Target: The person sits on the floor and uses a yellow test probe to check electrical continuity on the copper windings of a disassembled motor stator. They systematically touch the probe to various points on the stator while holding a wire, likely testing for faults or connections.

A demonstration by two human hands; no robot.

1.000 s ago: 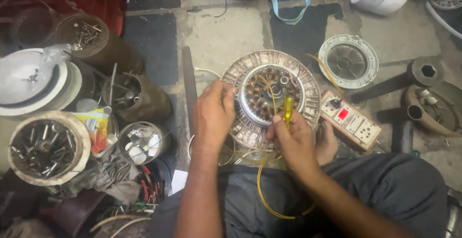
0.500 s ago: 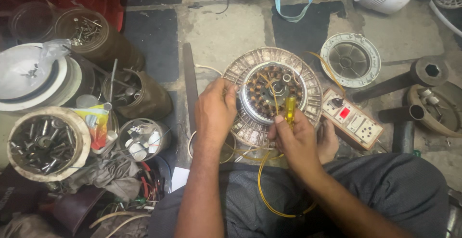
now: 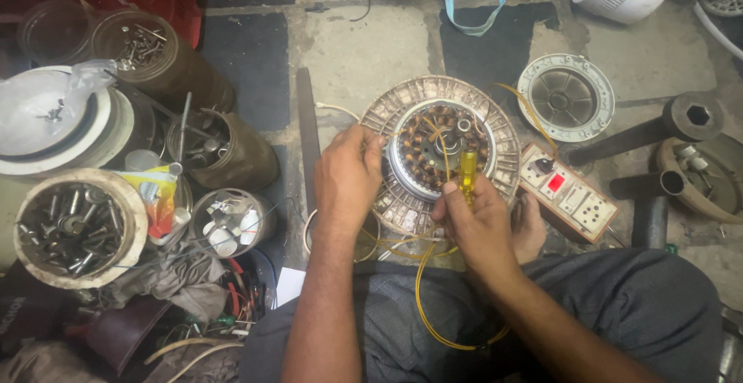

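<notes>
On the floor between the seated person's knees lies a round fan motor (image 3: 443,155), copper windings showing inside its ribbed metal ring. At its left rim the left hand (image 3: 346,178) is curled, fingers gripping the edge, while the right hand (image 3: 481,220) is closed around a yellow screwdriver (image 3: 467,172) whose tip points into the windings, a yellow wire (image 3: 422,306) looping down over the lap. Just right of the motor sits a switch board (image 3: 569,193); far left stand tins of screws (image 3: 73,224) and a grey cover (image 3: 565,104) lies beyond.
</notes>
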